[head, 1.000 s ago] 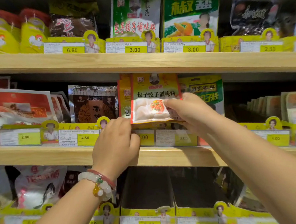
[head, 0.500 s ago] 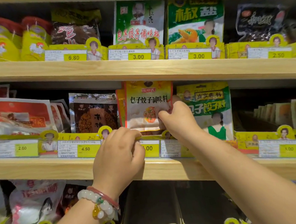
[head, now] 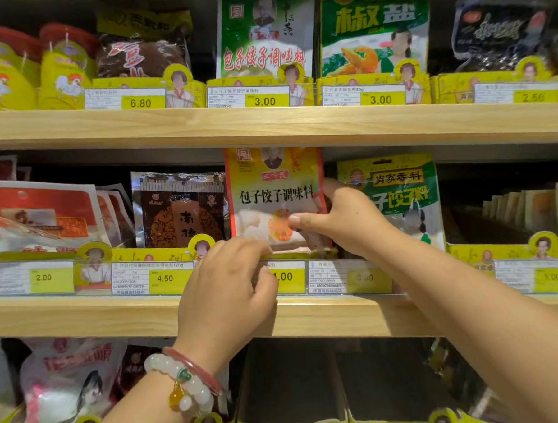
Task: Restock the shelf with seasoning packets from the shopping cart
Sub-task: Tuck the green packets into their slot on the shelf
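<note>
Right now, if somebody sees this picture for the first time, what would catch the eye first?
First, the yellow seasoning packet with red edges, upright in the middle shelf's centre, pinched at its right side by the right hand. Next, the left hand curled at the yellow tray front below it, with a white bead bracelet on the wrist. Yellow price tags line both wooden shelves.

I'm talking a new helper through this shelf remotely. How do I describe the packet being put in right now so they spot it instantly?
Find the middle wooden shelf and the right hand reaching into it. That hand pinches the yellow-orange packet, upright between a dark brown packet and a green-yellow packet. Only it has a red edge and pictured dumplings.
</note>
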